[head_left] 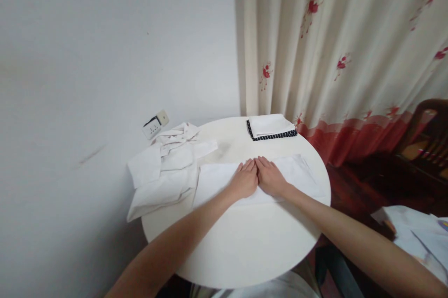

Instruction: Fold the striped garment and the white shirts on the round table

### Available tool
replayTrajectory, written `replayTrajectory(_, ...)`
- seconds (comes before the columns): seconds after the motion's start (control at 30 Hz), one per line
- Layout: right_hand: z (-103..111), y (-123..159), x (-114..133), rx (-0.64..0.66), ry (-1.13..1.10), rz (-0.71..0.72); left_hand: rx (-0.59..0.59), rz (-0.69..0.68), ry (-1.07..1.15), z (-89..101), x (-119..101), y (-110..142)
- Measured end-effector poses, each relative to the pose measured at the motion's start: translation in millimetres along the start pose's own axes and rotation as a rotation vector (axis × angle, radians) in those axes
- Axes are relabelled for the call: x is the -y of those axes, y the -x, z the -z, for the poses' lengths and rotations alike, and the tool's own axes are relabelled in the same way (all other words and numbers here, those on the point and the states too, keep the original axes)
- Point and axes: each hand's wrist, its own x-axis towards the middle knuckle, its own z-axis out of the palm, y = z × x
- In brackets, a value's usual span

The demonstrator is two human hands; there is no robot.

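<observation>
A white cloth (297, 172), folded into a long strip, lies across the middle of a round white table (245, 246). My left hand (243, 180) and my right hand (270, 177) rest flat on its centre, side by side, index fingers touching. Both hands have fingers stretched out and pressed down on the cloth; neither grips anything.
A heap of crumpled white garments (164, 169) hangs over the table's left edge. A folded white and dark dotted stack (271, 126) sits at the far edge. A wall socket (155, 125) is behind, a flowered curtain (332, 46) to the right, and a dark wooden chair (427, 139) far right.
</observation>
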Motion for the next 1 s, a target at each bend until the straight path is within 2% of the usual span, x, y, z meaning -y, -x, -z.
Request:
replayTrajectory(0.1, -13.6, 9.9, -1.5, 0.073, -0.001, -0.038, 0.034, 0.016, -0.021, -14.3, -2.3, 0.3)
replayTrajectory(0.2, -9.2, 17.8, -27.8, 0.109, 0.036, -0.063, 0.046, 0.039, -0.023, -11.9, 15.4, 9.4)
replayTrajectory(0.27, -3.1, 24.2, -51.5, 0.111, 0.073, -0.086, 0.038, 0.068, -0.043, -5.2, 35.1, 21.6)
replayTrajectory(0.4, 3.7, 40.1, -98.6, 0.076, 0.139, -0.174, 0.021, 0.2, -0.15, 11.2, 88.1, 53.7)
replayTrajectory(0.47, 3.5, 46.3, -116.3, 0.057, 0.137, -0.227, 0.058, 0.271, -0.19, 18.7, 110.6, 65.9)
replayTrajectory(0.53, 2.8, 49.3, -128.3, 0.033, 0.117, -0.267, 0.106, 0.328, -0.216, 24.8, 121.1, 70.9)
replayTrajectory(0.6, 3.9, 49.2, -136.5, -0.018, 0.066, -0.296, 0.101, 0.379, -0.252, 29.9, 115.6, 68.5)
replayTrajectory(0.67, 9.2, 47.2, -143.7, -0.096, -0.04, -0.337, 0.043, 0.383, -0.267, 34.2, 94.9, 60.3)
replayTrajectory(0.73, 18.9, 45.4, -151.7, -0.165, -0.174, -0.436, -0.003, 0.308, -0.215, 37.3, 64.1, 49.4)
replayTrajectory(0.8, 30.8, 45.6, -159.3, -0.199, -0.251, -0.555, 0.006, 0.183, -0.103, 37.7, 31.2, 38.9)
replayTrajectory(0.9, 45.5, 50.9, -163.2, -0.173, -0.369, -0.71, 0.049, 0.032, 0.038, 30.5, -5.3, 28.0)
replayTrajectory(1.0, 51.6, 59.1, -154.2, -0.09, -0.559, -0.759, 0.104, -0.021, 0.09, 16.8, -17.7, 24.4)
